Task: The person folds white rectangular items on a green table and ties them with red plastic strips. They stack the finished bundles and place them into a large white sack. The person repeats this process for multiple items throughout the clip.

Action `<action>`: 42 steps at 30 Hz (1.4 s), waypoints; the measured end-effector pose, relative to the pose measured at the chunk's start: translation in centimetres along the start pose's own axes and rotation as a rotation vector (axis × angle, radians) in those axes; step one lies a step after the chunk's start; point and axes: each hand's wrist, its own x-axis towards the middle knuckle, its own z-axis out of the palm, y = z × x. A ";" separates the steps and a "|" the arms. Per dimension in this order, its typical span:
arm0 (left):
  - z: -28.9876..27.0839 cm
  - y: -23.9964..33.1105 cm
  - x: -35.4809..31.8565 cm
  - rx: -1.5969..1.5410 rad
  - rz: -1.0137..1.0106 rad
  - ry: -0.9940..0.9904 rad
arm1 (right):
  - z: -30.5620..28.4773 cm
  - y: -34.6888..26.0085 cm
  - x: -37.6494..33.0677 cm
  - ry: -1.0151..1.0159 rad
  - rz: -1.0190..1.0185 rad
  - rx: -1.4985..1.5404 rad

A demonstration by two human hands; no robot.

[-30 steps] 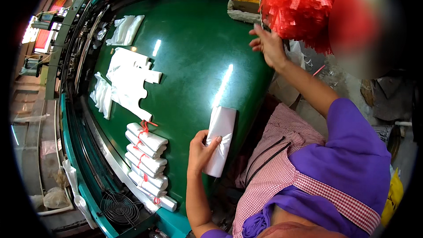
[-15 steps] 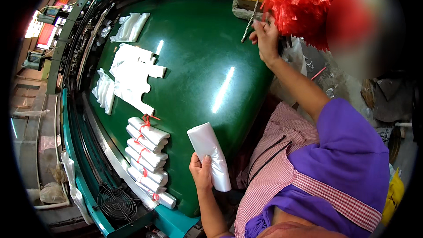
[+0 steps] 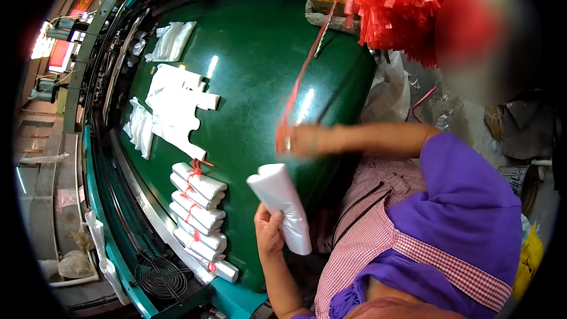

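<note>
My left hand (image 3: 269, 231) grips a rolled bundle of white plastic bags (image 3: 281, 201), held just above the near edge of the green table (image 3: 260, 65). My right hand (image 3: 298, 140), blurred by motion, is closed on a thin red plastic strip (image 3: 304, 65) that runs up to the bunch of red strips (image 3: 401, 0) at the table's far right. To the left of the roll, several finished white rolls tied with red strips (image 3: 199, 215) lie in a row.
Flat white bags (image 3: 177, 109) lie spread in the table's middle left, with more bags (image 3: 171, 40) farther back. A round fan grille (image 3: 160, 274) sits below the table's rim. A machine frame runs along the left side.
My right hand has come back from the red bunch toward me, drawing a red strip with it. My left hand has lifted and rolled the white bags into a tube.
</note>
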 end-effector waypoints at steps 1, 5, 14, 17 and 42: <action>-0.1 -0.1 0.2 0.007 -0.059 -0.049 | 2.7 -2.0 -1.9 -0.276 0.002 -0.064; -0.9 1.7 -0.6 -0.002 0.028 0.019 | 3.9 -4.5 -6.8 -0.907 -0.260 -0.200; -0.5 3.4 4.2 1.090 0.103 0.064 | 2.4 -5.7 0.2 -0.553 -0.354 0.568; -0.3 0.9 4.8 1.289 0.427 0.148 | 3.7 -4.3 3.1 -0.571 0.239 0.792; 0.3 -0.2 2.3 1.235 0.987 0.224 | 5.4 -3.0 3.9 -0.515 -0.088 0.200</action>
